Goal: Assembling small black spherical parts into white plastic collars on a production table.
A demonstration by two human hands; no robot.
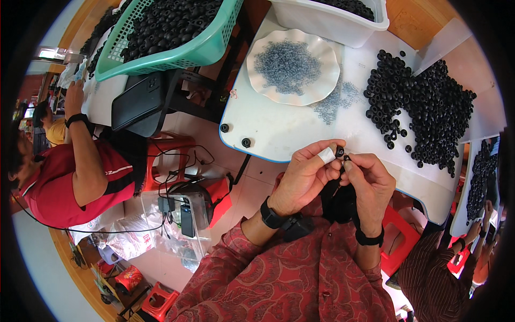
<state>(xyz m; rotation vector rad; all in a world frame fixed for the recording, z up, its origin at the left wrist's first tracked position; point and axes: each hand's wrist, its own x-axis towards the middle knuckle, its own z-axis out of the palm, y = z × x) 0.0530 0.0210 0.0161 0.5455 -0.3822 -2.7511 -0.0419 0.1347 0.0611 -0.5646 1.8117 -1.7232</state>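
In front of my chest, at the table's near edge, both hands are close together. My left hand (306,174), with white tape around its thumb, pinches a small black ring-shaped part (339,152). My right hand (372,182) pinches a smaller dark piece (347,158) right beside it; whether the two touch I cannot tell. Beyond my hands, a scalloped white plate (262,92) holds many small translucent grey rings (287,67), some spilled beside it. At the right lies a large heap of black round parts (437,107).
The white table (257,121) has a blue rim; two black parts (246,143) sit near its left corner. A white bin (327,24) of black parts stands at the back. Left are a green basket (182,59), a phone (138,101), cables, red stools (161,300) and a person (80,177).
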